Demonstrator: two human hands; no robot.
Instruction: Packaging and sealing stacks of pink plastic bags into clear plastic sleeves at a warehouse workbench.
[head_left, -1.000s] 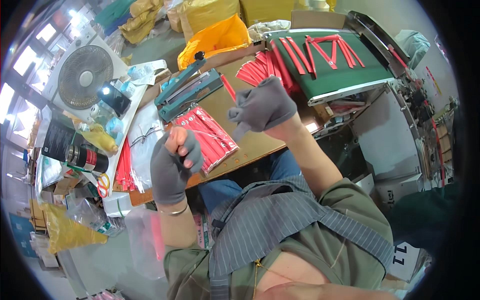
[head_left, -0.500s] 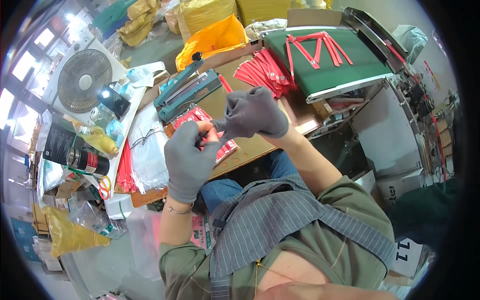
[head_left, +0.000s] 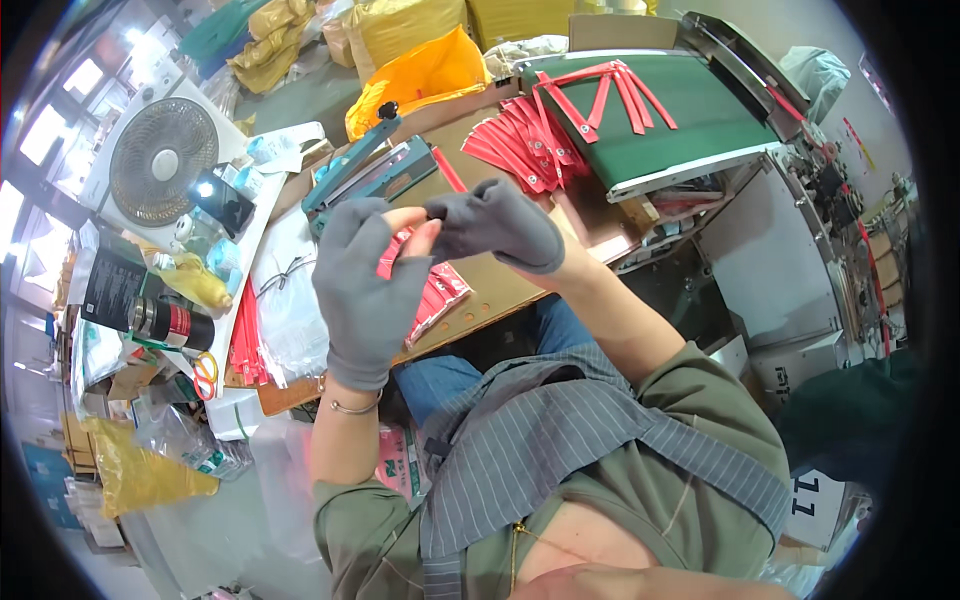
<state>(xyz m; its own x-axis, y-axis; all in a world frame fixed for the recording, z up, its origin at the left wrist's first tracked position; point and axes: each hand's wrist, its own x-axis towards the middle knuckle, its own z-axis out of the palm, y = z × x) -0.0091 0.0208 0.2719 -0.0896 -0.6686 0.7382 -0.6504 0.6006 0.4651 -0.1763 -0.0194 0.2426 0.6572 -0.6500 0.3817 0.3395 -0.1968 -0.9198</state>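
Both hands wear grey knit gloves. My left hand (head_left: 365, 275) is raised over the near edge of the workbench, its thumb and forefinger tips bare. Those two tips meet the finger end of the glove (head_left: 450, 235) on my right hand (head_left: 505, 225) and appear to pinch it. The fingers of my right hand are bent and close together, their tips partly hidden. Beneath the hands lies a clear packet of red strips (head_left: 440, 295). Just beyond sits a green-grey bar heat sealer (head_left: 375, 180) with its arm lifted.
Fanned red strips (head_left: 525, 145) lie near a green conveyor belt (head_left: 650, 120) carrying more strips. Leftward are clear plastic bags (head_left: 290, 320), orange scissors (head_left: 206, 375), a black flask (head_left: 175, 322) and a fan (head_left: 163, 160). An orange bag (head_left: 420, 80) stands behind.
My left hand has shifted slightly left and up, its thumb and forefinger spreading a little. My right hand has moved a little left. The view has shifted slightly.
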